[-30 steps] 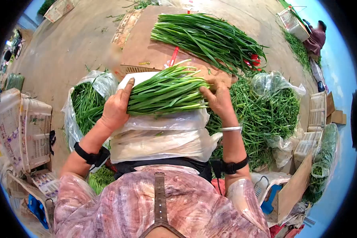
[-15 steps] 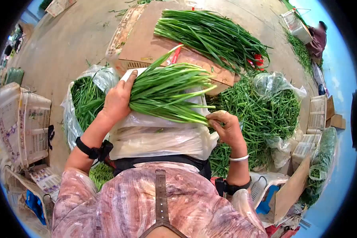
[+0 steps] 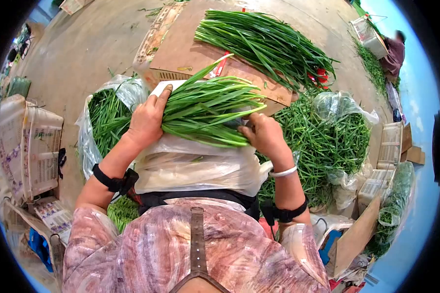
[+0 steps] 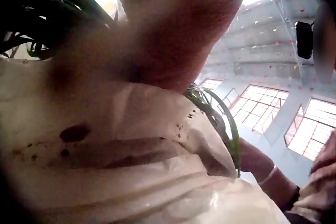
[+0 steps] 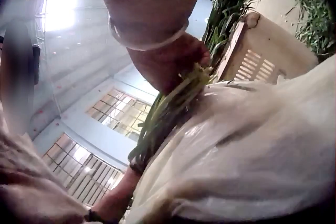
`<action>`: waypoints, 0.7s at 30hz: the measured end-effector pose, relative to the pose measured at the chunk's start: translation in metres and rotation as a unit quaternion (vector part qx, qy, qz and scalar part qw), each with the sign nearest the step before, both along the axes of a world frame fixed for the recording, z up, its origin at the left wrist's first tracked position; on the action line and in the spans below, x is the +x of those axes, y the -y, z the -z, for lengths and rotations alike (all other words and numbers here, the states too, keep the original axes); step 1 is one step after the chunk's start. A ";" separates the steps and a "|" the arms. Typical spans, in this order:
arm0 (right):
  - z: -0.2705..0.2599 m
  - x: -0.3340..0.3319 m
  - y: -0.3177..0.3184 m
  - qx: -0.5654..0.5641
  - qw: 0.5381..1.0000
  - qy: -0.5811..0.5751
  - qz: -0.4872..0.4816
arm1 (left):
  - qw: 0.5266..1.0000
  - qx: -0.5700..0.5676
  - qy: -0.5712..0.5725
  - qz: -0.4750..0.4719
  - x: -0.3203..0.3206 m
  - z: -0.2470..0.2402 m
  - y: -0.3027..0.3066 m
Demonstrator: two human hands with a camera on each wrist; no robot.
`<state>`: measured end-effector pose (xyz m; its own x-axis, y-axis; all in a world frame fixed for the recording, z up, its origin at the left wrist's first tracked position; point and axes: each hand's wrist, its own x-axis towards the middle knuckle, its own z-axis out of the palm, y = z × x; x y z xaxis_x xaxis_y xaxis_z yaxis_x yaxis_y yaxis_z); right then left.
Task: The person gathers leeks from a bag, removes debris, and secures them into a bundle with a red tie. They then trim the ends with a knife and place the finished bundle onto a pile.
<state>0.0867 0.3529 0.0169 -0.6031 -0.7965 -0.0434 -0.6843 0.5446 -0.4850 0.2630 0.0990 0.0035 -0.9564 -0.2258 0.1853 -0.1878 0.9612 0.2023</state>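
Note:
In the head view, a loose bunch of garlic chives lies across a plastic-covered lap, pale stem ends to the right. My left hand grips the leafy side, thumb on top. At the stem ends is my right hand, its curled fingers and thumb pinching the lower stems. One stalk sticks up out of the bunch toward the crate. In the right wrist view, pale stem ends show right at the fingers of the right hand. The left fingers are mostly hidden in the left wrist view, behind blur and the white plastic.
Ahead, a cardboard-topped crate bears a larger pile of chives. A clear bag of greens stands at left, a wide heap of trimmings at right. White crates line the left side. Another person is at far right.
My right hand moved down and toward me along the stem ends, then back up and inward. Stems fanned out, and one stalk now points up. The left hand stays on the leaves.

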 end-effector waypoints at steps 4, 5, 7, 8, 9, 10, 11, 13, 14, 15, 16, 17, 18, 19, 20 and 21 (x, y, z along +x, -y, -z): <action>-0.011 0.015 -0.010 -0.026 0.996 0.082 -0.038 | 0.999 0.009 -0.041 0.006 -0.001 0.002 0.001; -0.004 0.013 -0.012 -0.088 0.990 0.107 -0.032 | 0.999 0.013 -0.050 0.008 -0.001 0.003 0.001; 0.000 0.013 -0.014 -0.215 0.969 0.122 0.013 | 0.998 0.020 -0.058 0.014 -0.002 0.004 0.001; -0.004 0.011 -0.019 -0.236 0.962 0.133 0.023 | 0.997 0.024 -0.067 0.019 -0.001 0.004 0.002; -0.015 0.007 -0.029 -0.218 0.960 0.178 0.008 | 0.997 0.022 -0.066 0.015 -0.001 0.004 0.003; -0.023 0.002 -0.042 -0.200 0.954 0.222 -0.007 | 0.996 0.023 -0.076 0.027 -0.001 0.004 0.004; -0.022 -0.004 -0.057 -0.234 0.922 0.309 -0.013 | 0.995 0.026 -0.088 0.039 0.000 0.004 0.006; -0.013 -0.018 -0.097 -0.244 0.863 0.441 0.025 | 0.997 0.018 -0.069 0.030 0.002 0.002 0.006; -0.005 -0.028 -0.117 -0.223 0.842 0.486 0.070 | 0.998 0.010 -0.049 0.025 0.002 0.001 0.006; 0.005 -0.040 -0.131 -0.020 0.940 0.333 0.070 | 0.998 0.013 -0.050 0.026 0.003 0.001 0.005; 0.004 -0.048 -0.133 0.184 0.969 0.151 0.064 | 0.999 0.006 -0.044 0.027 0.001 0.001 0.006; 0.005 -0.044 -0.135 0.416 0.905 -0.055 0.076 | 0.999 -0.002 -0.036 0.027 0.001 0.001 0.006; 0.002 -0.041 -0.131 0.416 0.904 -0.054 0.078 | 0.999 -0.001 -0.036 0.029 0.001 0.001 0.004; -0.003 -0.046 -0.122 0.201 0.975 0.005 0.098 | 0.998 -0.018 -0.048 0.035 -0.001 0.000 0.004; -0.008 -0.048 -0.110 -0.024 0.991 0.067 0.109 | 0.997 -0.033 -0.057 0.040 -0.001 0.001 0.003; -0.018 -0.044 -0.088 -0.090 0.993 0.018 0.071 | 0.997 -0.034 -0.054 0.040 0.000 0.001 0.002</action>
<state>0.0431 0.4408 0.0353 -0.7107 -0.7002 0.0681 -0.5868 0.5366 -0.6064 0.2632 0.0970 0.0028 -0.9444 -0.1330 0.3008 -0.0903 0.9843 0.1517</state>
